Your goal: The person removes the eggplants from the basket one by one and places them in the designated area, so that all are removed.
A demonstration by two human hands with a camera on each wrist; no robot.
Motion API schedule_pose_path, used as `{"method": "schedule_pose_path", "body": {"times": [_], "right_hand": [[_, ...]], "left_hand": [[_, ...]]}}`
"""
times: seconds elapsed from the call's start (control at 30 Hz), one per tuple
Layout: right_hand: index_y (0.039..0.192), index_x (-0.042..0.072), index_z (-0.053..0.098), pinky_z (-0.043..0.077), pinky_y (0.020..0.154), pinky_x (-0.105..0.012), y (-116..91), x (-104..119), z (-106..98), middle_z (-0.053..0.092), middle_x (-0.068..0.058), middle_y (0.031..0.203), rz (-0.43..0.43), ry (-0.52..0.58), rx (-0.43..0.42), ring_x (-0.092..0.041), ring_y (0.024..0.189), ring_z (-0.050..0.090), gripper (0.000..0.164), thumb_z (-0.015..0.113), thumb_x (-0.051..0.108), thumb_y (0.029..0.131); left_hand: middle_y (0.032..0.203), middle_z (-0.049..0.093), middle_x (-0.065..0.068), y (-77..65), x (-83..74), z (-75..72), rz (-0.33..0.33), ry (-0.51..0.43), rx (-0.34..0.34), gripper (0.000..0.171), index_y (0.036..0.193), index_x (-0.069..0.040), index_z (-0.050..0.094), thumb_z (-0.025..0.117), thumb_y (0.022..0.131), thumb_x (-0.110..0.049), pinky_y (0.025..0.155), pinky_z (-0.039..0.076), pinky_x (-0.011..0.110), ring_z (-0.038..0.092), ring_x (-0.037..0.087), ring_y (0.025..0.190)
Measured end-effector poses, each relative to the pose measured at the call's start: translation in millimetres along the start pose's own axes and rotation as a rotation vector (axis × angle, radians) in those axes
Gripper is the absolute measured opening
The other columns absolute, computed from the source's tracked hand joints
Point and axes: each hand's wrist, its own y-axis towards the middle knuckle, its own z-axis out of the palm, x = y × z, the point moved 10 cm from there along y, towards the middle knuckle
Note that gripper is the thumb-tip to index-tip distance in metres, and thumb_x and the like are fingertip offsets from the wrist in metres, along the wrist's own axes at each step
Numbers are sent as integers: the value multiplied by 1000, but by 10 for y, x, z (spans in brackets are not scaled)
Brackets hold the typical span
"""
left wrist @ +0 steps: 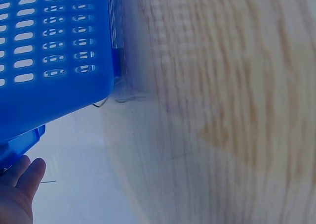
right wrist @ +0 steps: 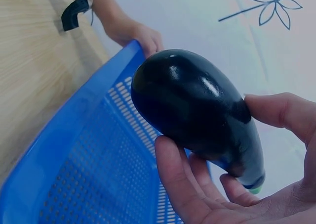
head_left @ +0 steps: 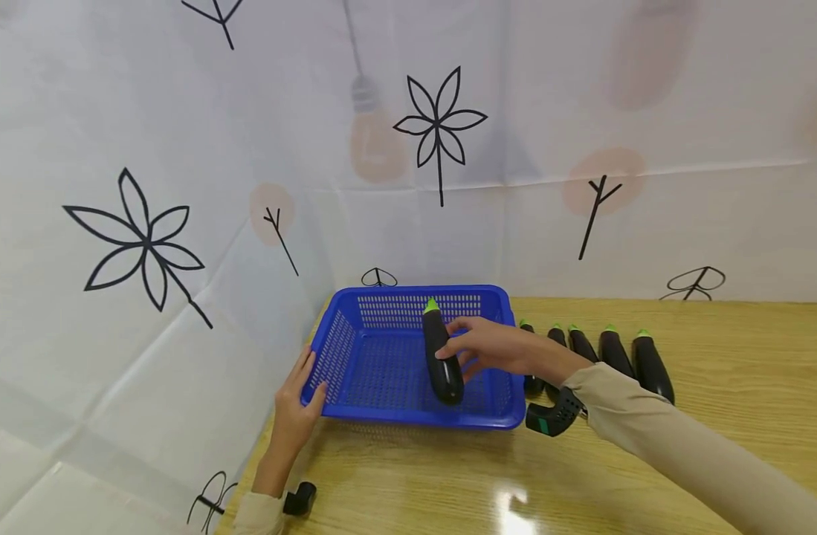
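Observation:
My right hand (head_left: pixel 478 345) holds a dark, glossy eggplant (head_left: pixel 441 357) with a green stem end over the right half of a blue plastic basket (head_left: pixel 421 420). In the right wrist view, the thumb lies on one side of the eggplant (right wrist: pixel 192 100) and the fingers (right wrist: pixel 177 179) curl against the other. My left hand (head_left: pixel 297 401) grips the basket's left rim near its front corner, with the thumb on the inner side. Part of that hand (left wrist: pixel 19 189) shows beside the rim in the left wrist view. The basket's visible floor has a fine mesh.
Several more eggplants (head_left: pixel 652 368) lie in a row on the wooden table (head_left: pixel 743 371), right of the basket, partly hidden by my right forearm. A white patterned sheet (head_left: pixel 542 111) hangs behind the table and along its left side.

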Motion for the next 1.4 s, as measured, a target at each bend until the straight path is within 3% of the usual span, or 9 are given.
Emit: {"method": "schedule_pose_path", "body": {"times": [0.13, 0.4, 0.6, 0.7, 0.87, 0.93, 1.07, 1.17, 1.4], "right_hand": [[144, -3, 19, 53, 76, -42, -65, -9, -20, 60, -20, 114, -5, 2, 4, -27, 83, 65, 78, 66, 16, 85], [145, -2, 16, 52, 76, -42, -158, -54, -91, 59, -19, 113, -9, 9, -4, -24, 79, 64, 80, 66, 17, 86], [146, 1, 17, 53, 76, -43, -250, -116, -167, 54, -19, 115, 15, 23, -38, -21, 72, 59, 80, 67, 17, 86], [146, 0, 15, 52, 77, -43, -308, -118, -183, 53, -21, 117, 11, 30, -34, -22, 74, 60, 81, 67, 16, 86], [146, -1, 13, 52, 78, -43, -407, -104, -217, 55, -17, 109, -3, 34, -28, -20, 72, 59, 81, 66, 17, 87], [146, -1, 13, 52, 78, -43, -441, -107, -245, 56, -14, 102, -5, 31, -32, -19, 70, 57, 80, 65, 17, 87], [145, 0, 13, 51, 77, -41, -505, -129, -306, 53, -7, 83, 1, 29, -40, -17, 66, 51, 79, 64, 18, 88], [146, 0, 12, 50, 76, -40, -556, -146, -365, 51, -6, 82, 5, 30, -50, -17, 68, 51, 80, 64, 18, 88], [147, -1, 8, 51, 76, -41, -675, -207, -470, 57, -15, 109, 7, 27, -59, -21, 78, 59, 82, 63, 20, 89]], "left_hand": [[147, 35, 16, -12, -12, -8, 3, -5, -4, 58, 139, 6, 41, 63, 87, -3, 103, 22, 15, 37, 39, 131], [149, 35, 12, -13, 22, 11, -32, -2, 10, 57, 140, 4, 41, 62, 88, -6, 99, 34, 54, 37, 36, 132], [148, 35, 15, -2, 26, 40, -28, -4, 16, 57, 140, 5, 41, 62, 87, -5, 98, 34, 57, 37, 37, 132], [147, 36, 17, -9, 16, 37, -21, 2, 13, 58, 140, 5, 41, 62, 87, -4, 100, 34, 51, 37, 38, 131], [148, 35, 15, -24, 9, 25, -16, 9, 6, 58, 140, 5, 40, 63, 87, -2, 103, 25, 17, 37, 39, 131], [148, 35, 14, -26, 8, 24, -17, 9, 7, 58, 140, 5, 40, 62, 87, -2, 102, 23, 14, 37, 39, 131], [148, 35, 16, -20, 0, 18, -21, 11, 4, 57, 140, 5, 41, 62, 87, -3, 104, 33, 37, 37, 38, 131], [147, 36, 18, -5, -4, 16, -23, 10, 3, 57, 140, 5, 41, 61, 87, -3, 97, 35, 55, 37, 39, 131], [146, 37, 19, -2, -25, 16, -19, 11, 3, 56, 139, 6, 42, 62, 87, -2, 96, 34, 57, 38, 42, 130]]}}
